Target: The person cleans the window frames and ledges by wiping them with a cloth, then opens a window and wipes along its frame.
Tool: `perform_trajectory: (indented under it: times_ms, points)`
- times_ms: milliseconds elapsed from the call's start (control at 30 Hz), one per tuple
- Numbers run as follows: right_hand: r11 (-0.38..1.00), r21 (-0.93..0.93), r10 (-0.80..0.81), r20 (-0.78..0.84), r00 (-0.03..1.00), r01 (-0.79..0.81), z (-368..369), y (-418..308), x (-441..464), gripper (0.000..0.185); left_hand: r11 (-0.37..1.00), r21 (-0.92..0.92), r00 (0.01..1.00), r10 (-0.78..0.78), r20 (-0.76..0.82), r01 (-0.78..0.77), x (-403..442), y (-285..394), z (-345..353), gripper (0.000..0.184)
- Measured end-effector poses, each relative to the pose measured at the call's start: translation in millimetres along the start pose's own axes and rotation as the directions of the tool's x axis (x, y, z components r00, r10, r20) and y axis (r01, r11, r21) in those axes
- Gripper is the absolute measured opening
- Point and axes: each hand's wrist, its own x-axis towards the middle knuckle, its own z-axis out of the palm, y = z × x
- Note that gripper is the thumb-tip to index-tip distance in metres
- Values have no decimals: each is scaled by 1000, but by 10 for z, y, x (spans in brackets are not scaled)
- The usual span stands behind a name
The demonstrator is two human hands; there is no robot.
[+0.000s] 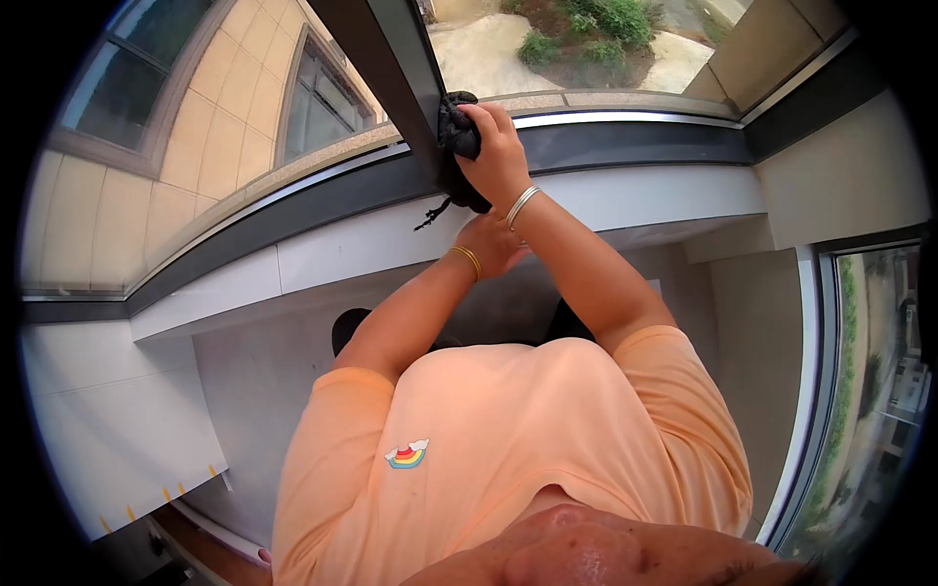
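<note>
My right hand (493,151), with silver bangles at the wrist, has its fingers wrapped round a bunched black cloth (458,129). The cloth is pressed against the dark upright window post (396,73). From its lower end a thin black knotted cord (430,213) sticks out to the left. Just below, my left hand (491,244), wearing a gold-coloured bracelet, is curled in front of the white sill, close to the cloth's lower end. The right forearm covers part of it, and what its fingers hold is hidden.
A white sill (342,239) and a dark lower window frame (635,146) run across in front of me. Beyond the glass are a tiled wall (220,117) and bushes (606,34). Another window (860,371) is at the right. A white panel (107,410) stands at the left.
</note>
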Motion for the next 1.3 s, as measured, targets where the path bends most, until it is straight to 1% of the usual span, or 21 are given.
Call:
perform_trajectory:
  times_ms: [33, 167, 233, 300, 367, 400, 433, 467, 500, 600, 667, 700, 767, 900, 967, 1033, 1100, 1167, 1200, 1233, 1300]
  points:
    - [1000, 3, 6, 10, 1000, -6, 29, 3, -46, 59, 997, 47, 976, -73, 203, 65, 3, 38, -94, 48]
    - [934, -311, 272, 287, 919, -179, -59, 56, -32, 51, 969, -117, 943, -178, 283, 218, -25, 46, -25, 40]
    - [874, -427, 444, 505, 740, -233, -113, 87, 153, 47, 995, -47, 975, 75, -209, -87, -61, -131, 381, 49]
    - [857, -486, 485, 648, 587, -172, -244, 22, 387, 37, 992, 79, 957, 118, -266, -100, -67, -206, 562, 53]
    - [869, -480, 443, 648, 619, -120, -375, -157, 435, 37, 976, 193, 934, 161, -319, -102, -29, -218, 480, 57]
    - [905, -424, 308, 594, 743, -36, -364, -174, 336, 33, 985, 158, 982, 93, -167, -67, -38, -153, 333, 57]
    - [905, -424, 313, 604, 733, -37, -279, -94, 249, 33, 992, 123, 1000, 29, -4, -28, -66, -97, 299, 58]
    - [869, -468, 206, 639, 741, 162, -175, 9, 153, 32, 977, 215, 1000, -3, 2, 3, -112, -67, 382, 54]
    - [792, -496, 98, 678, 729, 355, -123, 40, 105, 32, 979, 203, 1000, -6, 7, 5, -128, -73, 401, 54]
    - [777, -468, 92, 745, 660, 420, -123, 107, 58, 30, 925, 343, 983, 183, -21, -165, -96, -77, 405, 52]
    - [778, -388, 17, 799, 601, 494, -194, 70, 104, 30, 601, 759, 946, 318, 59, -249, -77, -111, 332, 49]
    - [784, -330, 12, 855, 519, 526, -254, 61, 136, 31, 592, 769, 945, 325, 49, -243, -72, -127, 343, 49]
    - [840, -273, 105, 930, 353, 469, -403, 25, 208, 32, 966, 211, 983, 169, -71, -151, -51, -135, 445, 49]
    - [866, -364, 168, 858, 486, 342, -506, 52, 199, 39, 973, 198, 992, 124, -3, -121, -69, -131, 404, 49]
    - [835, -383, -56, 657, 752, 396, -386, 57, 82, 47, 959, 230, 972, 197, -129, -164, -110, -120, 327, 49]
    - [804, -428, 23, 716, 698, 413, -222, -1, -141, 51, 975, 179, 985, 146, -89, -128, -126, -127, 360, 48]
    - [777, -499, 25, 634, 773, 384, -139, -6, -304, 49, 987, 127, 994, 100, -48, -94, -124, -126, 360, 47]
    - [823, -478, 4, 544, 839, 306, -28, 63, -364, 39, 983, 167, 973, 37, 229, -77, -23, -106, 292, 45]
    - [827, -479, -37, 478, 878, 296, 16, 84, -401, 30, 963, 256, 969, 17, 246, -82, -18, -37, 167, 40]
    - [805, -512, -57, 433, 899, 298, 39, 68, -420, 24, 936, 339, 965, 7, 262, -99, -67, 5, 65, 36]
    - [771, -545, -150, 346, 926, 329, 67, 161, -481, 19, 966, 245, 997, 71, 30, -76, -92, -166, 376, 45]
